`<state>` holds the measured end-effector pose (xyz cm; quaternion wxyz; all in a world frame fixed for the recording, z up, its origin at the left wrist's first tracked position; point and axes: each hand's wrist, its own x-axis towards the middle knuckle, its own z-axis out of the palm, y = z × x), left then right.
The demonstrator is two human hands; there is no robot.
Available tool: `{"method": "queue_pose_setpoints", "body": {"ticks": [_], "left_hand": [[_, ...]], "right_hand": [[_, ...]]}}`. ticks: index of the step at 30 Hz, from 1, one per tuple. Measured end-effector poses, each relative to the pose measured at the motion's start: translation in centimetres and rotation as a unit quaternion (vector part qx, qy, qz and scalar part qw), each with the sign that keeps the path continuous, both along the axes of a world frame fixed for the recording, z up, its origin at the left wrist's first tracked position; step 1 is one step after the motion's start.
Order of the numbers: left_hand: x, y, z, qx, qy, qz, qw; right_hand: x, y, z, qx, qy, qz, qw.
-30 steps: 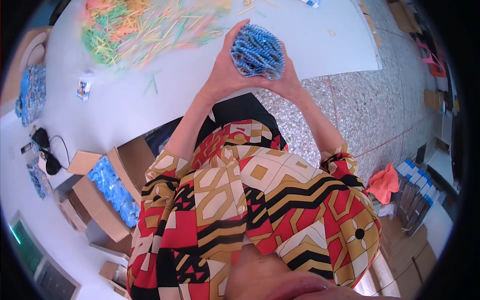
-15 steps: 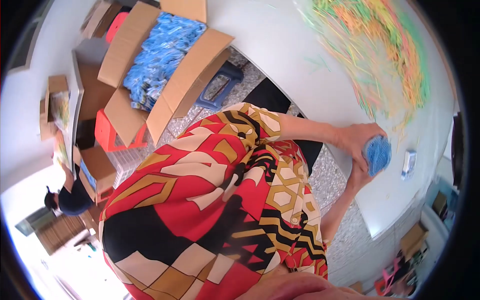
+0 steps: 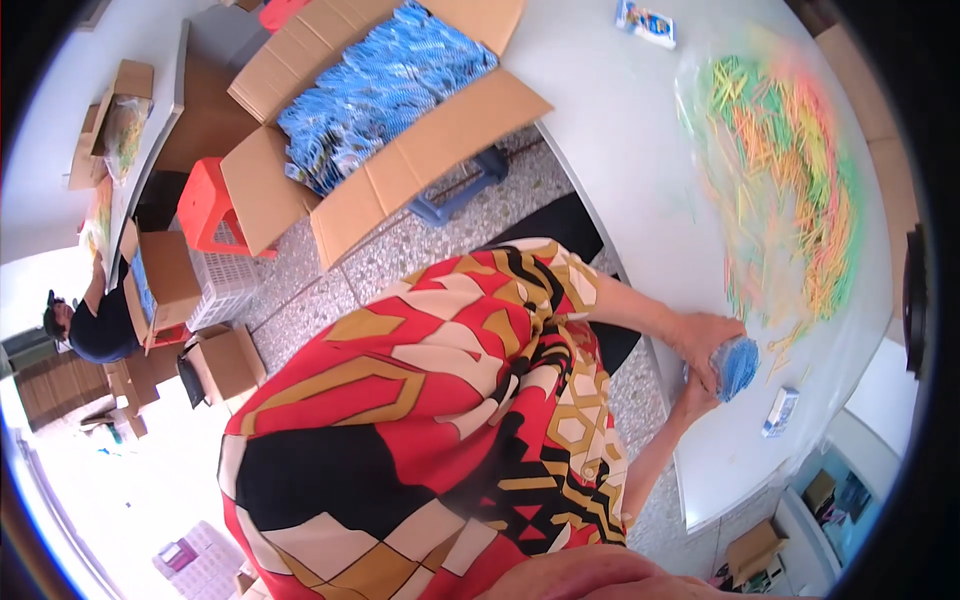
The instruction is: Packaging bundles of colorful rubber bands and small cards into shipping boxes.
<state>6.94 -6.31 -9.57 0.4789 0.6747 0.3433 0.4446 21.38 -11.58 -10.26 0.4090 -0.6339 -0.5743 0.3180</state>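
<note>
My left hand (image 3: 703, 345) is wrapped round the upper side of a rounded blue mesh bundle (image 3: 738, 367). Below it, my right hand (image 3: 697, 398) grips the same bundle, its fingers partly hidden. The two hands hold the bundle at the edge of the white table (image 3: 640, 130). Close by lies a small white-and-blue packet (image 3: 781, 411). Beyond the hands, a heap of thin green, yellow, orange and pink sticks (image 3: 790, 180) rests on clear plastic sheeting.
An open carton (image 3: 400, 190) full of blue mesh packs (image 3: 390, 85) stands left of the table. A blue stool (image 3: 460, 190) and a red stool (image 3: 207, 205) are near it. Another packet (image 3: 646, 24) lies at the far table end. A person (image 3: 100, 325) works at far left.
The view has shifted, bringing the second packet and more floor into sight. Both hands still hold the blue bundle, which now faces a slightly different way.
</note>
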Motion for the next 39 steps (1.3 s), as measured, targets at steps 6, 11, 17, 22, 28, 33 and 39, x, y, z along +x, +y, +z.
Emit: {"method": "queue_pose_setpoints", "body": {"ticks": [6,11,17,22,28,33,39], "left_hand": [[-5.3,-0.1,4.3,0.035,0.008,-0.011,0.999],[-14.5,-1.8,9.2,0.017,-0.024,0.078,0.997],[-25.1,-5.4,11.8,0.021,-0.010,0.243,0.970],[-33.5,-9.2,12.6,-0.096,-0.089,0.285,0.950],[-49.1,-12.7,8.7,-0.125,0.021,0.484,0.866],[-59.4,-12.8,6.4,-0.103,0.251,0.490,0.829],[-64.7,-9.6,4.0,-0.093,0.293,0.439,0.844]], "right_hand": [[-4.6,0.5,5.1,-0.002,0.109,0.059,0.992],[-12.0,2.6,8.6,0.015,0.081,0.172,0.982],[-23.1,5.5,10.8,0.124,0.030,0.388,0.913],[-34.0,3.9,14.0,0.125,0.132,0.480,0.858],[-35.3,4.0,12.2,0.181,-0.035,0.507,0.842],[-30.0,5.7,8.0,0.103,-0.064,0.495,0.860],[-23.7,5.6,7.0,0.006,-0.096,0.460,0.883]]}}
